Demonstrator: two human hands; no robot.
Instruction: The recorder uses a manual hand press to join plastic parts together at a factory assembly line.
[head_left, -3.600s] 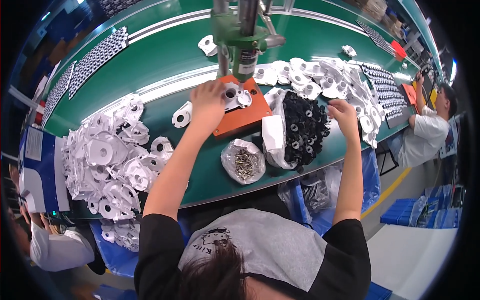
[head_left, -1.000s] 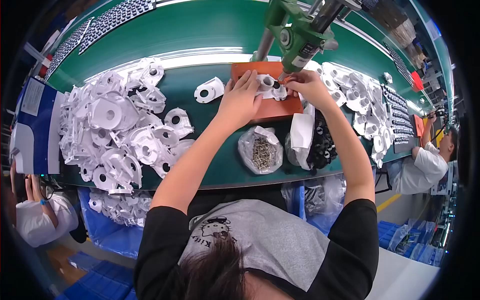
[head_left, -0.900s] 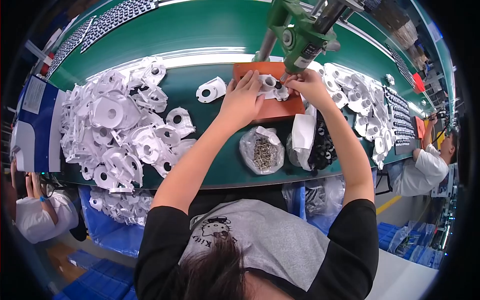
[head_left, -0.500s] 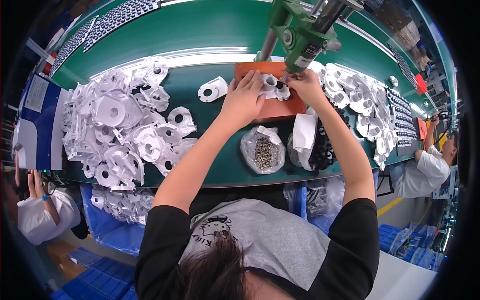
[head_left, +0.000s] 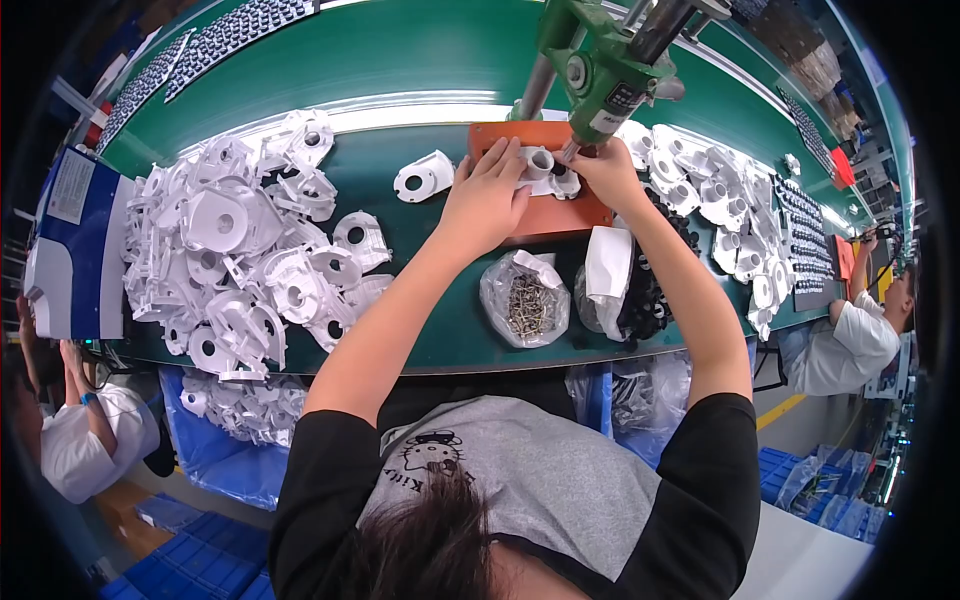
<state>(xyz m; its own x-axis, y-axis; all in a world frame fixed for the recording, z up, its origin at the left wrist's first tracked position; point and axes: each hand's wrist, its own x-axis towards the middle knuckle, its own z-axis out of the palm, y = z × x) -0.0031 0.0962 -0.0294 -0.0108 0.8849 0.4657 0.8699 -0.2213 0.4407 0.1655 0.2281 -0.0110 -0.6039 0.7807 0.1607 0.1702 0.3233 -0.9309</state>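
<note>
A white plastic housing (head_left: pixel 543 184) with a round upright tube lies on the orange base plate (head_left: pixel 560 222) of a green press-like machine (head_left: pixel 600 75). My left hand (head_left: pixel 490 193) holds the housing's left end, fingers stretched over it and thumb at its near edge. Just under the machine's head, my right hand (head_left: pixel 607 172) pinches with thumb and forefinger above the housing's right side. What is in that pinch is too small to make out. Another white housing (head_left: pixel 424 177) with a round hole lies left of the plate.
White housings (head_left: pixel 230 220) are heaped on the left, more (head_left: pixel 715 190) on the right. A clear bag of screws (head_left: pixel 528 308) sits near me, beside a white packet (head_left: pixel 609 265) and black small parts (head_left: pixel 648 300). Co-workers sit at both sides.
My right hand has shifted slightly down and toward the housing. My left hand stays on the housing. A person at the far left has moved a little.
</note>
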